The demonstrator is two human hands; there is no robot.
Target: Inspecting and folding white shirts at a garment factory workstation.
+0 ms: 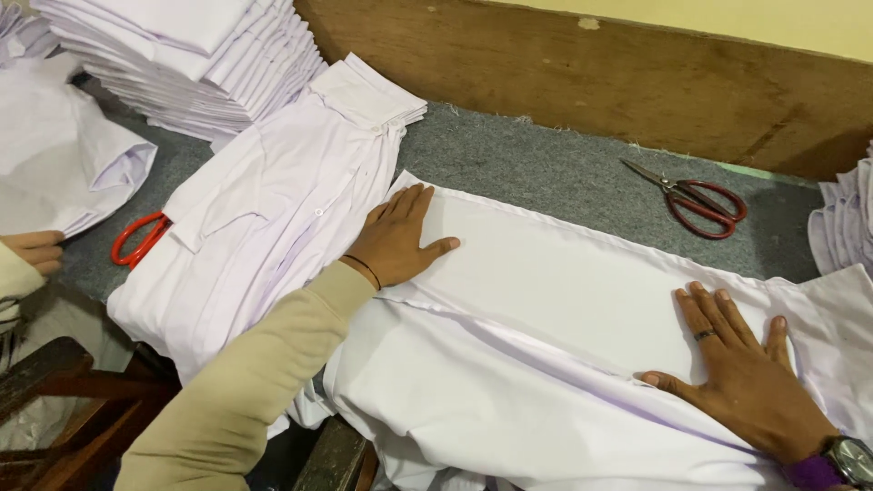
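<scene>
Around your work, the grey felt counter (pixel 546 168) carried a tall stack of folded white shirts (pixel 209 55) at the far left, and a second white shirt (pixel 273 218) lay buttoned and flat just beside the one under your hands. Red-handled scissors (pixel 700 205) sat well apart on the bare felt toward the wooden back board (pixel 591 77), with nothing between them and your right hand. Another pair of red scissors (pixel 136 238) was half tucked under the edge of the second shirt. Someone else's hand (pixel 36 250) showed at the left edge, touching loose white cloth (pixel 64 155).

That person was cut off by the frame, so you could not tell what the hand was doing. More folded white cloth (pixel 846 223) at the right edge was also cropped. The near part of your shirt spilled off the counter over a dark wooden chair (pixel 332 455), hiding its lower end.

The white shirt (pixel 564 300) lay spread across the counter in front of you. Your left hand (pixel 396 241) pressed flat on its upper left corner, grip fully open, fingers spread. Your right hand (pixel 741 373) lay flat too, grip open, palm down on the fold at the right, holding nothing.
</scene>
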